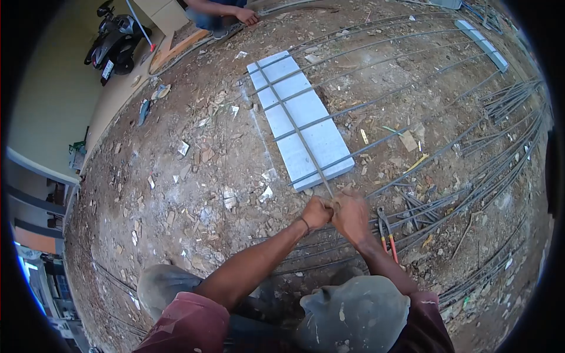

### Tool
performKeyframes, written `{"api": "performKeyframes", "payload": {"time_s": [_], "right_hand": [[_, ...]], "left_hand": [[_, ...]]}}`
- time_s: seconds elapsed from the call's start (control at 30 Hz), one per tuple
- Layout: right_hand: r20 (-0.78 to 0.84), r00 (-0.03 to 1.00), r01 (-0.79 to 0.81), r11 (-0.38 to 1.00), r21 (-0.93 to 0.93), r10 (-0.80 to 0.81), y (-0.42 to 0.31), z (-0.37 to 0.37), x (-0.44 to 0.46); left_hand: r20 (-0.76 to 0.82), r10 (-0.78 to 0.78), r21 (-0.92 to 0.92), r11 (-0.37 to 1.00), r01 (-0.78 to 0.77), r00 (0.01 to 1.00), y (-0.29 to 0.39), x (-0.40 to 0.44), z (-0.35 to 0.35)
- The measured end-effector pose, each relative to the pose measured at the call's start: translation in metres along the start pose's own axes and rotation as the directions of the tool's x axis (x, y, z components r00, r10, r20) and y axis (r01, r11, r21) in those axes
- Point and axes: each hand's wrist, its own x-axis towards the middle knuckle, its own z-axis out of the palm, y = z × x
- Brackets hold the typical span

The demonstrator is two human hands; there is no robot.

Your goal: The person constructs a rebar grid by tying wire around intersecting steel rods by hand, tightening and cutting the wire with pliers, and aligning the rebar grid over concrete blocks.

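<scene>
A thin steel rod (290, 116) lies crosswise over several long rebars on a pale grey-white block (316, 136). Just off the block's near edge, my left hand (318, 213) is closed at the near end of this rod. My right hand (352, 216) meets it there, fingers also wrapped around the rod end. Exactly what sits between the fingertips is partly hidden. To the right of my right hand, pincers with red handles (386, 232) lie on the ground.
A second pale block (482, 46) supports the rebars' far ends. Bundled rebars (471, 191) lie at the right. Another person's hand (247, 16) shows at the top. A motorbike (115, 44) stands upper left. Rubble (194, 156) covers the dirt ground.
</scene>
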Motion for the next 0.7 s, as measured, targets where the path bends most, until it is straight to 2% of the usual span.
{"api": "performKeyframes", "payload": {"time_s": [0.03,0.07,0.1,0.13,0.17,0.23,0.27,0.33,0.4,0.43,0.5,0.53,0.57,0.6,0.63,0.7], "right_hand": [[-0.024,0.996,-0.081,0.995,0.061,0.082,0.004,-0.004,-0.009],[-0.08,0.989,-0.112,0.98,0.164,0.127,0.014,-0.001,-0.02],[-0.108,0.959,-0.224,0.931,0.288,0.264,0.016,0.003,-0.034],[-0.156,0.911,-0.292,0.864,0.41,0.382,0.015,0.007,-0.036],[-0.127,0.901,-0.338,0.855,0.394,0.414,0.012,0.008,-0.045],[-0.052,0.8,-0.473,0.681,0.559,0.598,0.011,0.01,-0.037],[-0.047,0.792,-0.486,0.674,0.557,0.609,0.013,0.01,-0.037],[0.074,0.757,-0.549,0.569,0.612,0.65,0.018,0.01,-0.032],[0.068,0.761,-0.536,0.567,0.625,0.645,0.022,0.01,-0.03],[0.07,0.769,-0.524,0.564,0.638,0.635,0.022,0.01,-0.03],[0.071,0.777,-0.546,0.612,0.572,0.626,0.018,0.007,-0.029],[0.056,0.787,-0.551,0.659,0.512,0.615,0.015,0.005,-0.027],[0.062,0.79,-0.551,0.662,0.508,0.611,0.013,0.005,-0.027],[0.01,0.816,-0.522,0.728,0.444,0.578,0.011,0.006,-0.027],[-0.04,0.84,-0.489,0.787,0.375,0.541,0.011,0.005,-0.028],[-0.029,0.838,-0.497,0.783,0.375,0.545,0.014,0.005,-0.027]], "left_hand": [[0.044,-0.053,-0.048,0.997,0.056,0.998,-0.003,0.003,0.0],[0.056,0.009,-0.032,0.999,-0.008,0.998,-0.026,0.013,0.004],[0.057,-0.066,0.048,0.997,0.063,0.996,-0.001,0.004,0.0],[0.063,-0.051,0.067,0.997,0.047,0.997,-0.001,0.01,-0.003],[0.067,-0.044,0.083,0.996,0.038,0.997,-0.007,0.006,0.0],[0.102,-0.061,0.059,0.997,0.055,0.993,0.002,0.007,-0.005],[0.119,-0.074,0.041,0.997,0.07,0.99,0.004,0.004,-0.007],[0.187,-0.101,0.03,0.995,0.097,0.977,0.005,0.006,-0.016],[0.33,-0.072,-0.053,0.994,0.095,0.941,0.012,0.006,-0.025],[0.331,-0.074,-0.057,0.994,0.098,0.941,0.018,0.007,-0.023],[0.259,-0.339,-0.259,0.878,0.404,0.904,0.025,0.006,-0.021],[0.255,-0.341,-0.266,0.875,0.405,0.905,0.03,0.005,-0.023],[0.259,-0.349,-0.172,0.901,0.399,0.901,0.034,0.003,-0.024],[0.263,-0.357,-0.074,0.919,0.388,0.896,0.035,0.002,-0.025],[0.262,-0.357,-0.078,0.918,0.389,0.897,0.022,0.004,-0.026],[0.413,-0.078,-0.37,0.896,0.246,0.907,0.004,0.002,-0.027]]}}
